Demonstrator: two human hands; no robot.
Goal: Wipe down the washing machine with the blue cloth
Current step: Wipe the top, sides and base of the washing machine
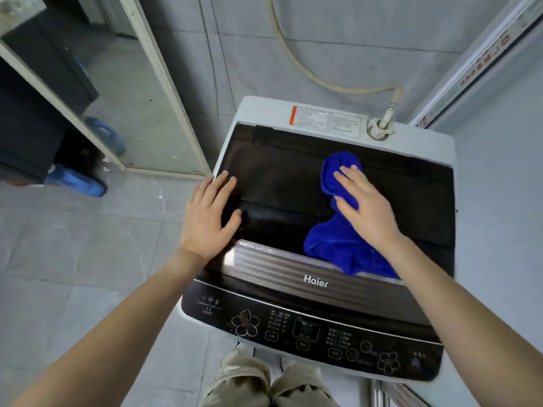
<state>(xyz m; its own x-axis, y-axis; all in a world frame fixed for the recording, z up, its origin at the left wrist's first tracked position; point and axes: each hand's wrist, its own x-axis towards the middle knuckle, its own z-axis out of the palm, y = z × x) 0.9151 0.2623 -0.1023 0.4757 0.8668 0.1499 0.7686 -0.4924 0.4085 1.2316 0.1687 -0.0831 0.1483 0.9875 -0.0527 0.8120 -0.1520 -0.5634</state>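
A top-loading washing machine point(417, 142) with a dark glass lid point(279, 177) and a black control panel point(308, 327) stands in front of me. The blue cloth point(332, 245) lies bunched on the right half of the lid, trailing down to the lid's front edge. My right hand point(364, 204) presses flat on the cloth's upper part, fingers together and pointing to the far left. My left hand point(208, 212) rests flat on the lid's left edge with fingers spread, holding nothing.
A beige hose point(293, 54) runs from the wall to an inlet fitting point(380, 127) at the machine's back right. A glass door frame point(158, 83) stands to the left, with blue plastic containers point(79, 180) behind it. Grey floor tiles point(73, 245) surround the machine.
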